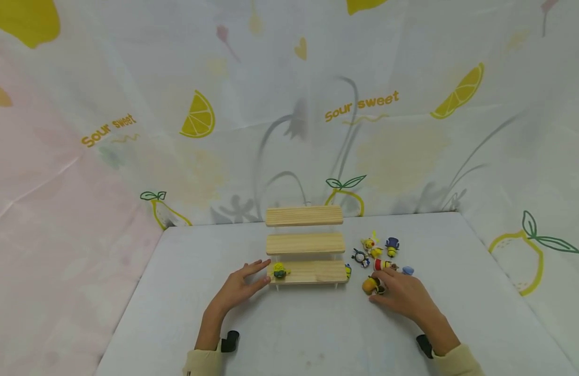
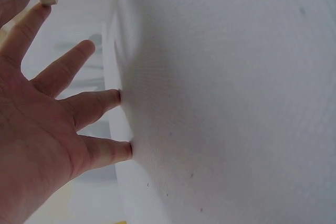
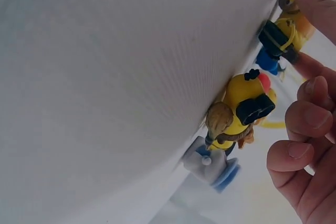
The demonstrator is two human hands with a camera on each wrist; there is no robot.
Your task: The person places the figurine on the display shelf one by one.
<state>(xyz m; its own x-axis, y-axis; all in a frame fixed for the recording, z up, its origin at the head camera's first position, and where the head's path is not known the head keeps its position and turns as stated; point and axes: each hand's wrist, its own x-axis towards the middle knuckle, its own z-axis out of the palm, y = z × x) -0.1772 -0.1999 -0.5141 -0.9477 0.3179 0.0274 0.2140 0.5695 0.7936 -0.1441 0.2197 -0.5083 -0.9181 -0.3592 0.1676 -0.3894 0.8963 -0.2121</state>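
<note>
A three-tier wooden display shelf (image 1: pixel 312 271) stands mid-table. At the left end of its lowest tier is a small yellow-and-green toy figure (image 1: pixel 279 270). My left hand (image 1: pixel 237 286) is spread beside that end; in the left wrist view a fingertip (image 2: pixel 44 10) meets the end of a board. To the right of the shelf, my right hand (image 1: pixel 404 295) pinches a yellow minion figure (image 1: pixel 370 285) with an orange top, low at the table. In the right wrist view the thumb and index finger lie on either side of this minion figure (image 3: pixel 287 31).
Several more small figures lie right of the shelf: a yellow one (image 1: pixel 371 248), one in a purple hat (image 1: pixel 392 247), a penguin-like one (image 1: pixel 360 257) and a red-and-yellow one (image 1: pixel 382 265). A small blue piece (image 1: pixel 408 270) is near my right knuckles. Printed cloth (image 1: pixel 280 156) hangs behind.
</note>
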